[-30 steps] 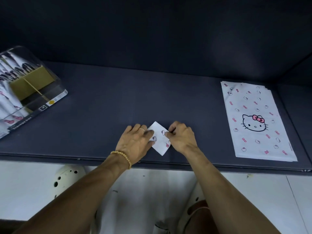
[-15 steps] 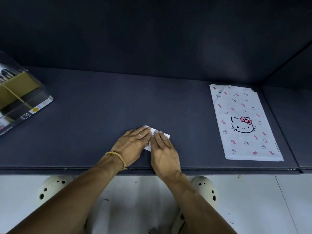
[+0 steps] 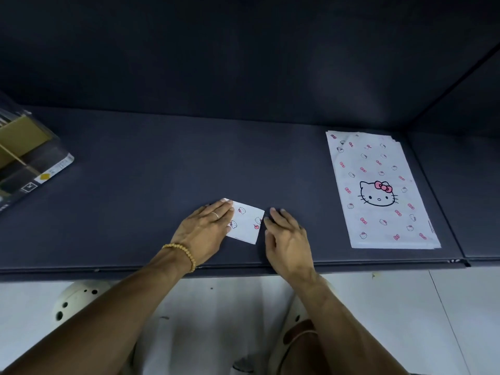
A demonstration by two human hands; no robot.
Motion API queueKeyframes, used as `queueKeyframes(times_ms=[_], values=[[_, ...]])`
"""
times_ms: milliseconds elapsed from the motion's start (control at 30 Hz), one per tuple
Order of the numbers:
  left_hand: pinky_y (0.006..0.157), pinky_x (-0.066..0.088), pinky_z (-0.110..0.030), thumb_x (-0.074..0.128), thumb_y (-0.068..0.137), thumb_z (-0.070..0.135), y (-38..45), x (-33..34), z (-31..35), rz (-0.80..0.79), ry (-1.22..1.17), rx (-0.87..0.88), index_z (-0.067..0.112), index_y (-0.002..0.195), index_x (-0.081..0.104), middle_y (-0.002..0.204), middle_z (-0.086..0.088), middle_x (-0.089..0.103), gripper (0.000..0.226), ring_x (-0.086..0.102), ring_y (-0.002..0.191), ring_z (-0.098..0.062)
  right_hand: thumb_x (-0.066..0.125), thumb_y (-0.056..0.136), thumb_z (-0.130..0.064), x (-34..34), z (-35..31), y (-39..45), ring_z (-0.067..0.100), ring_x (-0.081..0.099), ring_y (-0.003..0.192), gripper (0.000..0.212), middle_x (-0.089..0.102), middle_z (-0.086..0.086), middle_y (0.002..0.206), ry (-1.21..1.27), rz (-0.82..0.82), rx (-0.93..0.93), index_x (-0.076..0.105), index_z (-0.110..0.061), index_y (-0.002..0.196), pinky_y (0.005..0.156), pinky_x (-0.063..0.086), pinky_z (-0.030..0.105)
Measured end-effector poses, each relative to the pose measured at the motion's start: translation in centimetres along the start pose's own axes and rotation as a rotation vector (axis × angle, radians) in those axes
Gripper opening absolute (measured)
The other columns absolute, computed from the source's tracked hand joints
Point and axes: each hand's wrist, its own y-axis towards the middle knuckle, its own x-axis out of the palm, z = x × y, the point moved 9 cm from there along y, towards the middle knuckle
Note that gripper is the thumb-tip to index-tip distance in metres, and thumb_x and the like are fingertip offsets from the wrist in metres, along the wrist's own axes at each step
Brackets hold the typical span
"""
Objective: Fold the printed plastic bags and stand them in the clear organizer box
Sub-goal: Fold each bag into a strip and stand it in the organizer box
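1. One clear organizer box (image 3: 29,163) sits at the far left of the dark table (image 3: 151,169). Only part of it shows. It has a brown cardboard divider (image 3: 19,139) inside and a label with a yellow spot (image 3: 46,176) on its front edge.
2. Next comes the left hand (image 3: 203,231). It lies flat, palm down, with the fingers straight and close together. They press on the left side of the folded bag (image 3: 247,221). A ring (image 3: 215,215) is on one finger and a bead bracelet (image 3: 184,253) is on the wrist.
3. That folded bag is a small white square with little cat faces and pink bows. It lies flat on the table near the front edge, between the two hands, and well apart from the box.
4. Then the right hand (image 3: 288,239). It is palm down just beside the bag's right edge, with the fingers straight and a little spread. The fingertips are at the bag's right corner, but whether they touch it is hard to tell. It holds nothing.
5. Far to the right lies a flat stack of printed bags (image 3: 378,190), not folded. The top one shows a big cat face with a pink bow.
6. Below the table edge is a pale floor (image 3: 405,307), with light shoes (image 3: 73,299) with holes in them.
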Motion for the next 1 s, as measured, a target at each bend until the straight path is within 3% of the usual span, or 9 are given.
queueKeyframes(times_ms=[100, 167, 267, 333, 433, 567, 733, 867, 1000], values=[[0.098, 0.048, -0.039, 0.077, 0.079, 0.018, -0.2, -1.3, 0.9, 0.110, 0.059, -0.004, 0.003, 0.122, 0.065, 0.131, -0.009, 0.061, 0.047, 0.057, 0.123, -0.024, 0.056, 0.092, -0.012, -1.6, 1.2, 0.0, 0.029, 0.060, 0.109, 0.031, 0.070, 0.006, 0.115, 0.346, 0.149, 0.338, 0.066, -0.008, 0.121, 0.091, 0.046, 0.033], [0.090, 0.053, -0.041, 0.081, 0.074, 0.019, -0.3, -1.7, 1.1, 0.155, 0.061, -0.021, 0.002, 0.114, 0.069, 0.122, -0.010, 0.067, 0.045, 0.063, 0.115, -0.026, 0.059, 0.091, -0.020, -0.1, 1.7, 0.0, 0.025, 0.064, 0.104, 0.029, 0.072, 0.002, 0.106, 0.572, 0.024, 0.556, 0.063, -0.014, 0.119, 0.090, 0.049, 0.029], [0.089, 0.052, -0.038, 0.078, 0.079, 0.025, -0.4, -1.8, 0.7, 0.156, 0.052, -0.082, 0.004, 0.113, 0.070, 0.122, -0.009, 0.067, 0.041, 0.063, 0.114, -0.024, 0.064, 0.084, -0.023, 1.5, 1.0, 0.5, 0.025, 0.067, 0.078, 0.008, 0.070, 0.002, 0.083, 0.737, -0.120, 0.679, 0.057, -0.018, 0.082, 0.077, 0.057, 0.036], [0.092, 0.047, -0.038, 0.069, 0.086, 0.031, -0.3, -1.8, 0.3, 0.108, 0.019, -0.133, 0.007, 0.117, 0.067, 0.127, -0.006, 0.064, 0.039, 0.058, 0.117, -0.024, 0.063, 0.081, -0.019, 2.0, 0.3, 0.9, 0.020, 0.053, 0.060, 0.013, 0.058, -0.003, 0.060, 0.726, -0.197, 0.644, 0.061, -0.015, 0.069, 0.061, 0.049, 0.030], [0.096, 0.035, -0.032, 0.062, 0.088, 0.044, 0.5, -2.1, -0.8, 0.040, -0.074, -0.227, 0.018, 0.130, 0.054, 0.127, 0.001, 0.057, 0.050, 0.047, 0.118, -0.021, 0.059, 0.085, -0.015, 2.0, -0.4, 1.3, 0.017, 0.057, 0.054, 0.016, 0.053, -0.004, 0.060, 0.706, -0.237, 0.562, 0.058, -0.016, 0.070, 0.052, 0.045, 0.023], [0.102, 0.035, -0.028, 0.074, 0.081, 0.034, 1.1, -3.1, -3.2, 0.034, -0.537, -0.384, 0.020, 0.142, 0.039, 0.130, 0.002, 0.044, 0.071, 0.038, 0.122, -0.016, 0.059, 0.090, -0.014, 0.2, -1.6, 2.5, 0.025, 0.063, 0.066, 0.021, 0.062, 0.002, 0.071, 0.543, -0.213, 0.314, 0.054, -0.022, 0.072, 0.063, 0.055, 0.037], [0.066, 0.046, -0.017, 0.068, 0.088, 0.013, -0.1, -3.8, -5.3, -0.055, -1.108, -0.495, 0.006, 0.094, 0.065, 0.087, 0.002, 0.070, 0.010, 0.061, 0.080, -0.014, 0.061, 0.093, -0.014, -2.2, -3.6, 4.4, 0.012, 0.052, 0.054, 0.019, 0.066, 0.006, 0.074, 0.906, -0.232, 0.205, 0.065, -0.017, 0.075, 0.049, 0.039, 0.023], [0.082, 0.051, -0.040, 0.062, 0.092, 0.004, -1.4, -5.5, -5.9, -0.019, -1.409, -0.499, -0.002, 0.105, 0.064, 0.105, -0.016, 0.071, 0.015, 0.066, 0.091, -0.024, 0.057, 0.099, -0.022, -2.4, -6.7, 5.5, 0.013, 0.052, 0.054, 0.025, 0.071, 0.011, 0.087, 1.285, -0.375, 0.233, 0.070, -0.019, 0.078, 0.042, 0.033, 0.021], [0.082, 0.056, -0.038, 0.060, 0.093, 0.006, -3.5, -7.0, -8.4, 0.067, -1.455, -0.535, 0.001, 0.109, 0.065, 0.105, -0.012, 0.072, 0.018, 0.069, 0.094, -0.023, 0.064, 0.095, -0.020, -2.4, -11.3, 7.0, 0.011, 0.054, 0.056, 0.012, 0.073, 0.011, 0.085, 1.156, -0.451, 0.096, 0.072, -0.012, 0.092, 0.045, 0.039, 0.020]])
